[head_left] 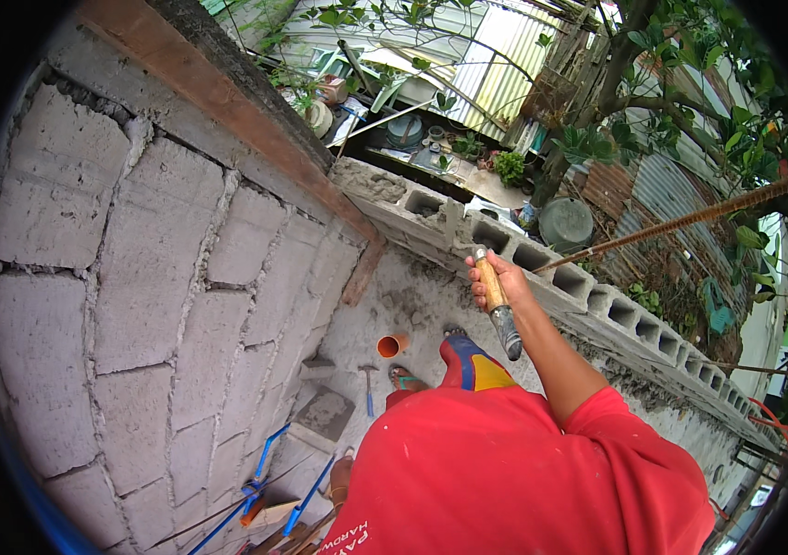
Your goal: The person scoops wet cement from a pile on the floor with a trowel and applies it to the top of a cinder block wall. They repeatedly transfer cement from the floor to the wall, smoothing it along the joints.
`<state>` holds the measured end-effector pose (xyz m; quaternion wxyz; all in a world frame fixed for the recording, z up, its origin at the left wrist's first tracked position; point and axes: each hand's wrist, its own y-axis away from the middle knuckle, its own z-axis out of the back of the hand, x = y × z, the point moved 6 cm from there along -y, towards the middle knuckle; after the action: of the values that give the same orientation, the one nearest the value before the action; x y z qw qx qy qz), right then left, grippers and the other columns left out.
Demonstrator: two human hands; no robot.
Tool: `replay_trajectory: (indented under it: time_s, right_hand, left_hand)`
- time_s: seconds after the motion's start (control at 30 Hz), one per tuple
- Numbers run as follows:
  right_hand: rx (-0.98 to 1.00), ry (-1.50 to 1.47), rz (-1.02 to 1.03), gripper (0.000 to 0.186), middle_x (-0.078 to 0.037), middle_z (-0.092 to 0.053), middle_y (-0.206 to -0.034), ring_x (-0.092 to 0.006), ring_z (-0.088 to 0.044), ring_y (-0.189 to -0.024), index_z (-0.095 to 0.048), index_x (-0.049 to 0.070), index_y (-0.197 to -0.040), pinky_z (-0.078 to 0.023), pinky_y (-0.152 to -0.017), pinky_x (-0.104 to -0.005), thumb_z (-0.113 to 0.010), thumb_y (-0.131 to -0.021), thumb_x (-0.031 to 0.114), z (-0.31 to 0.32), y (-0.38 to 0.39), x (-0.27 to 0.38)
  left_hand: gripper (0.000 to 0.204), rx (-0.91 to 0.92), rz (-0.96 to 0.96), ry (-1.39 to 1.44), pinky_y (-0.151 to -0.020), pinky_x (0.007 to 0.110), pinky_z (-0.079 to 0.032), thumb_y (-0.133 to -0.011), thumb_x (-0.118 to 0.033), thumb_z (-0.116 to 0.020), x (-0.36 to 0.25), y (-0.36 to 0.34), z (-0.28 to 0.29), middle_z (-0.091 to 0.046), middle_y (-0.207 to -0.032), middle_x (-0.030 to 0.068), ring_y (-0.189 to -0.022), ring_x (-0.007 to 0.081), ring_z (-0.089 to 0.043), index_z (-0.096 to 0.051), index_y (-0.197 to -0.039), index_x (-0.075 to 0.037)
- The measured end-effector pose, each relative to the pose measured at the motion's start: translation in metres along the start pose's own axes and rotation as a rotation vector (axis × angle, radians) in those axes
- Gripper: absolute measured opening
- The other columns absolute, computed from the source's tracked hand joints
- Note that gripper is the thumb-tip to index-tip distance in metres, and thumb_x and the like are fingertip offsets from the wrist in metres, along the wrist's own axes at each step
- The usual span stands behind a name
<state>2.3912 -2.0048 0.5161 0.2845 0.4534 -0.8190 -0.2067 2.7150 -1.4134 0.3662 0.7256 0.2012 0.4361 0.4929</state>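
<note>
My right hand (500,282) is closed around a wooden-handled tool (492,291), possibly a trowel, with a metal piece at its upper end and a grey, dirty lower end; its working part is hard to make out. It is held over the near edge of a row of hollow concrete blocks (574,285) topping a low wall, with dabs of mortar farther along the top. My left hand is out of sight. Below, my legs and sandalled feet stand on rough concrete beside an orange pipe piece (392,346) and a hammer with a blue handle (368,398).
A tall block wall (153,259) with a timber beam (264,148) borders the left. Blue metal bars (301,504) and wood scraps lie at lower left, near a square grey slab (325,412). A rusty rebar (690,222) crosses above the blocks; beyond are corrugated sheets, buckets and a tree.
</note>
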Motion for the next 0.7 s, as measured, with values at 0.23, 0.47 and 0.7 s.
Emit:
replay_trajectory:
  time_s: [0.23,0.47,0.7]
  right_hand:
    - [-0.111,-0.140,-0.057,0.040,-0.002,-0.060,-0.082,-0.0160,-0.055,-0.062,-0.058,0.011,-0.109,-0.047,-0.055,-0.0352,-0.051,-0.107,0.050,0.022,-0.019,-0.015]
    - [0.009,-0.338,-0.102,0.046,0.000,-0.059,-0.084,-0.0141,-0.055,-0.062,-0.058,0.006,-0.113,-0.048,-0.055,-0.0322,-0.051,-0.108,0.051,-0.005,-0.010,-0.001]
    - [-0.169,-0.088,-0.010,0.041,-0.001,-0.059,-0.085,-0.0164,-0.055,-0.061,-0.057,0.009,-0.110,-0.048,-0.052,-0.0348,-0.049,-0.109,0.050,0.002,-0.010,0.012]
  left_hand:
    - [0.035,-0.026,0.124,0.214,-0.069,0.041,-0.057,-0.100,-0.026,-0.053,0.001,0.002,0.013,-0.074,-0.096,0.0158,-0.079,0.0269,-0.070,-0.070,-0.108,0.004]
    - [0.036,0.001,0.058,0.115,-0.070,0.040,-0.058,-0.100,-0.027,-0.052,-0.016,-0.001,0.011,-0.074,-0.093,0.0172,-0.080,0.0266,-0.070,-0.069,-0.103,0.005]
    - [0.035,-0.096,0.230,0.609,-0.074,0.040,-0.058,-0.099,-0.028,-0.056,0.010,-0.001,-0.003,-0.073,-0.104,0.0167,-0.085,0.0283,-0.070,-0.069,-0.112,0.002]
